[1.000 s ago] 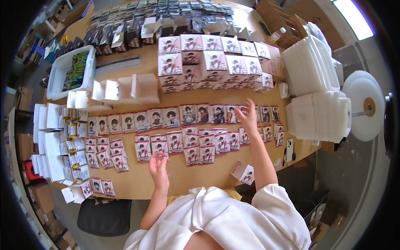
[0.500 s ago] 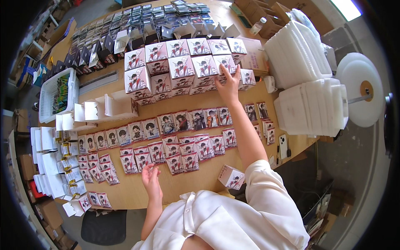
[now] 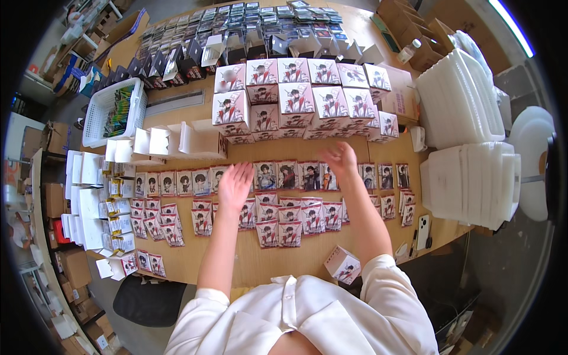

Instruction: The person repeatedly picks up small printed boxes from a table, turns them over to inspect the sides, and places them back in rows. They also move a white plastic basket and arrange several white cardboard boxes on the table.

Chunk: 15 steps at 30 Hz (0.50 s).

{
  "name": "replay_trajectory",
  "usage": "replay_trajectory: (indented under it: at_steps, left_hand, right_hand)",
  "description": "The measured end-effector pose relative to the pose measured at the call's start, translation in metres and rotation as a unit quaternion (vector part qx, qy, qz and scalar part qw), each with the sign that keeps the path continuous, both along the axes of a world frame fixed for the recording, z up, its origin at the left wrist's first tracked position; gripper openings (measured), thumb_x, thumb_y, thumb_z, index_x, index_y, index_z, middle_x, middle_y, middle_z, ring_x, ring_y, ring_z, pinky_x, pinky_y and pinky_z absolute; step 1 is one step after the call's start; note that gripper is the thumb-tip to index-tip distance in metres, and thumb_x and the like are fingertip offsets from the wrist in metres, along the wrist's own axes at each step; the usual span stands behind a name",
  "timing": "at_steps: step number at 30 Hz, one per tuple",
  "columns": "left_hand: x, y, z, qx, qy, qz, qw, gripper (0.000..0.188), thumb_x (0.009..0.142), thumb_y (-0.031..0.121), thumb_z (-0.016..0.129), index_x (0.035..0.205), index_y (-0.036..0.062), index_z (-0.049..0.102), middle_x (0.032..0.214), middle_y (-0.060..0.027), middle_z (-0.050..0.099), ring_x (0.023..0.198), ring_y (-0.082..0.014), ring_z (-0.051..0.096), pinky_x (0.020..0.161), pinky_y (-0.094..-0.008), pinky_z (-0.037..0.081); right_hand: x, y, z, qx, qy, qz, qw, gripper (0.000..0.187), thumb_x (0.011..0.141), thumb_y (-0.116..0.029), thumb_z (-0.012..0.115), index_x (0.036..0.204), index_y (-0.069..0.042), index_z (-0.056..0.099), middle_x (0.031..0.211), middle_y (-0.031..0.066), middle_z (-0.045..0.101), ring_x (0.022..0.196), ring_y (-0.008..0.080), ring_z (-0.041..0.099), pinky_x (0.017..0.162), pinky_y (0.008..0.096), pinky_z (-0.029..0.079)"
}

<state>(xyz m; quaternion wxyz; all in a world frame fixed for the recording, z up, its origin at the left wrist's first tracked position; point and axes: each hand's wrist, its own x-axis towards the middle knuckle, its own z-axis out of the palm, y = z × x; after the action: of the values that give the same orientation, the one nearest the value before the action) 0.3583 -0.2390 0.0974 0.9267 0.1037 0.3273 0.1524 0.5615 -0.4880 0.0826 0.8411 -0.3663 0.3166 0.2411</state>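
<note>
Above the row of illustrated foil packets [image 3: 264, 176], my left hand [image 3: 235, 186] is stretched out flat with its fingers together, holding nothing. My right hand [image 3: 340, 158] hovers between that row and the stacked boxes, fingers loosely bent and apart, with nothing visible in it. The stack of pink-and-white illustrated boxes [image 3: 296, 99] stands just beyond both hands. Nearer to me lie overlapping red-edged packets [image 3: 278, 232], some partly hidden by my left forearm. A single matching box [image 3: 342, 264] sits tilted at the near table edge, beside my right sleeve.
Opened white cartons [image 3: 204, 142] and a white basket [image 3: 90, 133] of green packets stand at the left. Dark boxes [image 3: 193, 62] and many stacked cards [image 3: 236, 23] line the back. White plastic trays [image 3: 467, 177], a phone [image 3: 422, 232] and a pen occupy the right.
My right hand has come away from the box stack and back toward me. My left hand has moved forward over the packet row and flattened. The whole view has shifted.
</note>
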Motion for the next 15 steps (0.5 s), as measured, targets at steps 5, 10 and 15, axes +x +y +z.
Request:
replay_trajectory:
  at_steps: [5, 10, 15]
  left_hand:
    - [0.083, 0.033, -0.026, -0.087, 0.002, 0.043, 0.995, 0.08, 0.096, 0.054, 0.039, 0.153, 0.0069, 0.011, 0.156, -0.0232, 0.012, 0.144, -0.0431, 0.013, 0.115, -0.0615, 0.014]
    - [0.109, 0.037, -0.018, 0.018, -0.129, -0.063, 0.99, 0.088, 0.09, 0.072, 0.027, 0.154, 0.0138, 0.014, 0.158, -0.0191, 0.013, 0.145, -0.0425, 0.012, 0.112, -0.0668, 0.011]
    - [0.122, 0.047, -0.026, 0.018, -0.2, -0.096, 0.975, 0.088, 0.089, 0.075, 0.02, 0.154, 0.0172, 0.016, 0.158, -0.0152, 0.017, 0.144, -0.0415, 0.017, 0.109, -0.0689, 0.015]
  right_hand:
    - [0.009, 0.043, -0.002, 0.227, 0.086, -0.014, 0.97, 0.074, 0.099, -0.056, 0.032, 0.152, -0.028, -0.011, 0.157, 0.0217, -0.013, 0.143, 0.0482, -0.006, 0.11, 0.0705, 0.009]
    - [0.019, 0.05, 0.01, 0.313, 0.074, -0.031, 0.946, 0.073, 0.097, -0.065, 0.024, 0.149, -0.037, -0.018, 0.156, 0.0173, -0.023, 0.141, 0.048, -0.018, 0.109, 0.0719, -0.001]
    - [0.029, 0.056, 0.0, 0.348, -0.022, 0.019, 0.937, 0.075, 0.098, -0.059, 0.027, 0.155, -0.02, -0.003, 0.16, 0.0171, -0.005, 0.145, 0.0428, -0.009, 0.111, 0.0686, -0.002]
